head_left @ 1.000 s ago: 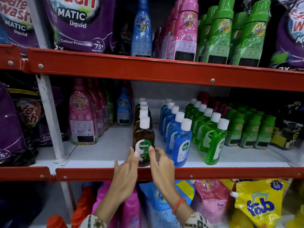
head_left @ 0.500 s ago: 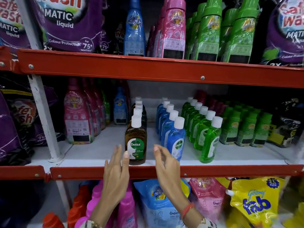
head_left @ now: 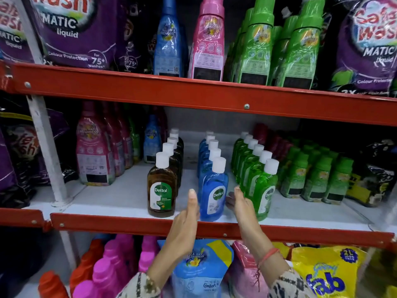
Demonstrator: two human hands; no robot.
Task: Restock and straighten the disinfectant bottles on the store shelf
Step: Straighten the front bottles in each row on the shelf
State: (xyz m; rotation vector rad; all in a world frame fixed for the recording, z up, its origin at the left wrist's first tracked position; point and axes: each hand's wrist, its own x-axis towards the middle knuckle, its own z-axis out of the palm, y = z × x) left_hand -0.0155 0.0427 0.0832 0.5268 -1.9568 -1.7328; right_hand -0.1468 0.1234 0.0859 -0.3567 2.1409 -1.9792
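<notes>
Three rows of white-capped Dettol bottles run back from the front of the middle shelf (head_left: 111,198): brown, blue and green. The front brown bottle (head_left: 161,190) stands upright at the left. The front blue bottle (head_left: 212,194) stands between my two hands. My left hand (head_left: 187,214) is flat and upright just left of it, fingers straight. On its right side my right hand (head_left: 241,203) is open, close to the front green bottle (head_left: 261,190). Neither hand grips anything; whether the palms touch the blue bottle I cannot tell.
Pink softener bottles (head_left: 92,151) stand left of the Dettol rows, small green bottles (head_left: 315,175) to the right. Red shelf rails (head_left: 129,222) front each level. Above are purple detergent pouches (head_left: 73,29) and tall bottles. Below are pouches and a yellow bag (head_left: 328,274).
Both hands have moved right, from either side of the front brown bottle to either side of the front blue bottle. The brown bottle stands free at the shelf front.
</notes>
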